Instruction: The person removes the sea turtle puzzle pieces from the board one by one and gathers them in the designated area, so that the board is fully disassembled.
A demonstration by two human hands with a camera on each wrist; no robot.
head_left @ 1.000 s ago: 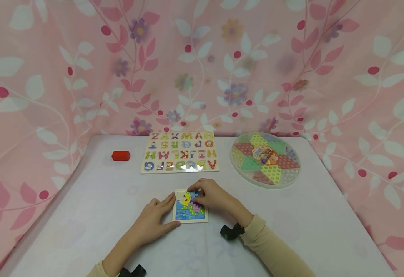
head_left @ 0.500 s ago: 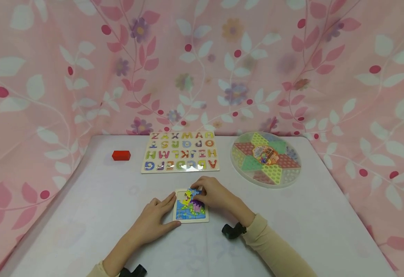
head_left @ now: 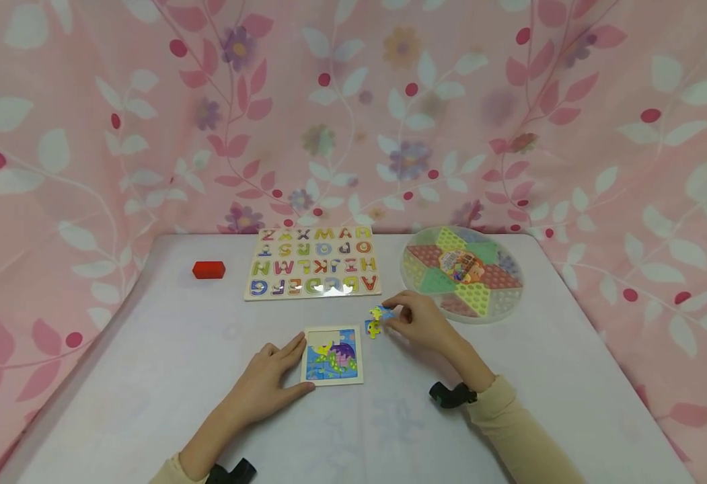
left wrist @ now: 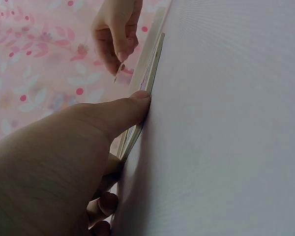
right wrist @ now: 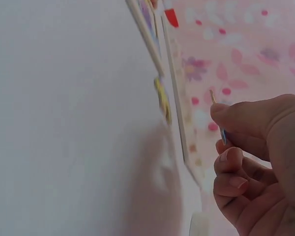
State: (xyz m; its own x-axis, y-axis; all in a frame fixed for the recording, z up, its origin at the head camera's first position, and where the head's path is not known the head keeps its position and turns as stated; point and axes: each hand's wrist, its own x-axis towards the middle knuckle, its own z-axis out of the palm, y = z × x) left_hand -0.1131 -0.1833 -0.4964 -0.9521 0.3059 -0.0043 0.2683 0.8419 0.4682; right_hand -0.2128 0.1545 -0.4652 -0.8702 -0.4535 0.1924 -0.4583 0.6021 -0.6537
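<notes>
A small square jigsaw puzzle (head_left: pixel 332 363) with a sea-creature picture lies in a pale wooden frame, its bare backing showing at the upper left. My left hand (head_left: pixel 272 380) touches the frame's left side, index finger near the top corner and thumb (left wrist: pixel 130 105) at the bottom one. Right of the frame, my right hand (head_left: pixel 418 321) pinches a blue and yellow puzzle piece (head_left: pixel 383 312) between thumb and fingers, as the right wrist view shows too. Close below it, a loose yellow and blue puzzle piece (head_left: pixel 373 329) lies on the table.
Behind the puzzle lies an alphabet board (head_left: pixel 313 262) with colourful letters. A round Chinese checkers board (head_left: pixel 462 274) is at the back right, and a red block (head_left: pixel 208 269) at the back left. A pink floral curtain (head_left: pixel 353 134) hangs past the white table's far edge.
My right hand has moved right, off the puzzle, carrying a piece from over its top part. The loose piece beside the frame now shows. My left hand stays at the frame.
</notes>
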